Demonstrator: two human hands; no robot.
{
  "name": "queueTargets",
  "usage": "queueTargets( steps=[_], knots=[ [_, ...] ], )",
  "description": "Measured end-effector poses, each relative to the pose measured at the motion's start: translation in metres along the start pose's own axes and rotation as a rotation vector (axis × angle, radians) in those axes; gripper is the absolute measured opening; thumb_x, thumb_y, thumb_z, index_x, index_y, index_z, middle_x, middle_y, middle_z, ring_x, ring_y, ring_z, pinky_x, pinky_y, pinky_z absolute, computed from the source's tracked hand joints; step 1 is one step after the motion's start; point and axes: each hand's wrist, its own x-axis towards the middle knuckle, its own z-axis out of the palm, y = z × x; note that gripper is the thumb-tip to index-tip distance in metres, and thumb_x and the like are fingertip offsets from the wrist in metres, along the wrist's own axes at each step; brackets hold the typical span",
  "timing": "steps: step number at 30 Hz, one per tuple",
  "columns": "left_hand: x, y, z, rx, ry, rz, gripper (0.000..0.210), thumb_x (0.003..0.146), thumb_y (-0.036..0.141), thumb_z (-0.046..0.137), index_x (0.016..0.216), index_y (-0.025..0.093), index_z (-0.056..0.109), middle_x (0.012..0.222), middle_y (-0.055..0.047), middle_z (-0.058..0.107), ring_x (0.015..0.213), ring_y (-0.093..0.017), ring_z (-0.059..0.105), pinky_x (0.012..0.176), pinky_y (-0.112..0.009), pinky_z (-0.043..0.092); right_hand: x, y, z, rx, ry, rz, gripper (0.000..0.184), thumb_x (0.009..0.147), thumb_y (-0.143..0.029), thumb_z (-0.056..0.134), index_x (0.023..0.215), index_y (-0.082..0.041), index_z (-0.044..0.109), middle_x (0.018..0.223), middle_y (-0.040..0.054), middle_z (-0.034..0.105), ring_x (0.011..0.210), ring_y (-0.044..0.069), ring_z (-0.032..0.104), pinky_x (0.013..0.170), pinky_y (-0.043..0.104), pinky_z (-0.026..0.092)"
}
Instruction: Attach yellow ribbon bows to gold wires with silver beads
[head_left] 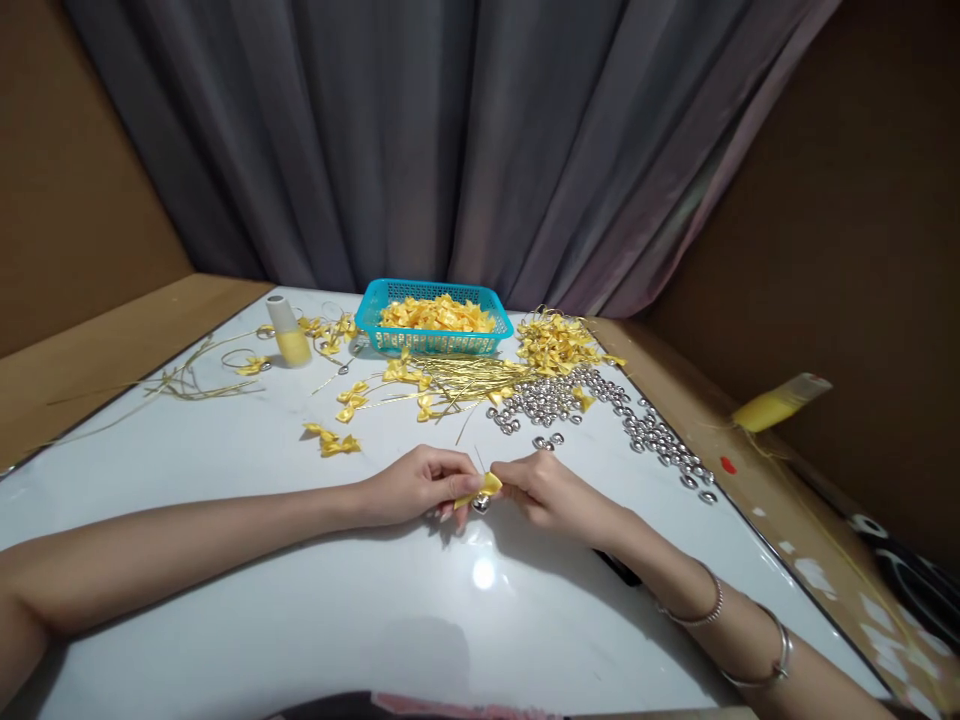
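I see two bare hands meeting above a smooth, glossy white worktop [300, 620]. The left hand [424, 487] is closed to a pinch, and its thumb and fingers hold a yellow satin bow [489, 485]. The right hand [551, 495] has its fingers curled in and touches the right end of this bow; whether it grips firmly, I cannot tell. Just under the bow there is a shiny silver bead [481, 503], and a thin wire [480, 460] stands up above it.

Farther away, a blue plastic basket [435, 343] with perforated walls contains many soft yellow bows [442, 315]. In front of it lies a bundle of fine, gold-coloured wires [472, 375]. To the right, rounded silver beads [544, 400] with mirror-like surface are scattered, near a crumpled heap of bows [555, 343]. A translucent bottle [289, 335], yellow in its lower part, stands left of the basket.
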Motion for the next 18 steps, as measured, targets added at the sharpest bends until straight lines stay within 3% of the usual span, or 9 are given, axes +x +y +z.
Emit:
queueTargets(
  steps=[4,8,10,13,15,18],
  knots=[
    [0.0,-0.001,-0.001,0.0,0.004,0.01,0.034,0.085,0.044,0.054,0.072,0.013,0.056,0.056,0.0,0.059,0.047,-0.006,0.044,0.048,-0.02,0.035,0.001,0.004,-0.003,0.072,0.009,0.028,0.018,0.077,-0.01,0.039,0.061,-0.018,0.041,0.05,-0.0062,0.032,0.046,0.008,0.03,0.048,0.02,0.024],
    [0.001,-0.002,0.0,-0.03,0.033,-0.011,0.033,0.085,0.044,0.054,0.075,0.013,0.057,0.055,0.001,0.058,0.045,-0.006,0.045,0.046,-0.019,0.035,0.001,0.006,-0.008,0.308,-0.074,0.156,0.026,0.086,-0.035,0.051,0.069,-0.016,0.053,0.046,-0.0074,0.035,0.042,0.007,0.031,0.044,0.019,0.025],
    [0.002,-0.003,0.0,-0.04,0.066,-0.015,0.032,0.085,0.043,0.055,0.075,0.012,0.057,0.056,0.0,0.058,0.046,-0.006,0.046,0.046,-0.018,0.036,0.0,0.006,-0.008,0.333,-0.047,0.187,0.03,0.083,-0.043,0.056,0.072,-0.015,0.055,0.047,-0.0079,0.034,0.043,0.007,0.031,0.043,0.018,0.023],
    [0.005,-0.004,0.001,-0.041,0.129,-0.023,0.032,0.085,0.044,0.054,0.083,0.012,0.059,0.06,-0.001,0.06,0.047,-0.007,0.05,0.047,-0.02,0.04,0.001,0.004,-0.004,0.219,0.07,0.151,0.035,0.086,-0.042,0.052,0.063,-0.016,0.049,0.049,-0.0072,0.031,0.046,0.007,0.028,0.044,0.019,0.021],
    [0.006,-0.004,0.001,-0.033,0.249,-0.022,0.032,0.086,0.042,0.054,0.094,0.012,0.059,0.073,-0.004,0.064,0.055,-0.01,0.057,0.053,-0.023,0.047,0.001,0.002,-0.001,0.133,0.14,0.125,0.035,0.089,-0.036,0.046,0.06,-0.017,0.044,0.049,-0.0071,0.03,0.046,0.007,0.028,0.045,0.019,0.021],
    [0.005,-0.002,0.002,-0.06,0.423,-0.01,0.034,0.086,0.038,0.055,0.109,0.013,0.058,0.107,-0.01,0.063,0.088,-0.015,0.062,0.078,-0.029,0.05,0.0,0.0,0.003,0.034,0.234,0.126,0.031,0.09,-0.03,0.042,0.062,-0.018,0.041,0.048,-0.0075,0.03,0.043,0.006,0.028,0.045,0.019,0.022]
  ],
)
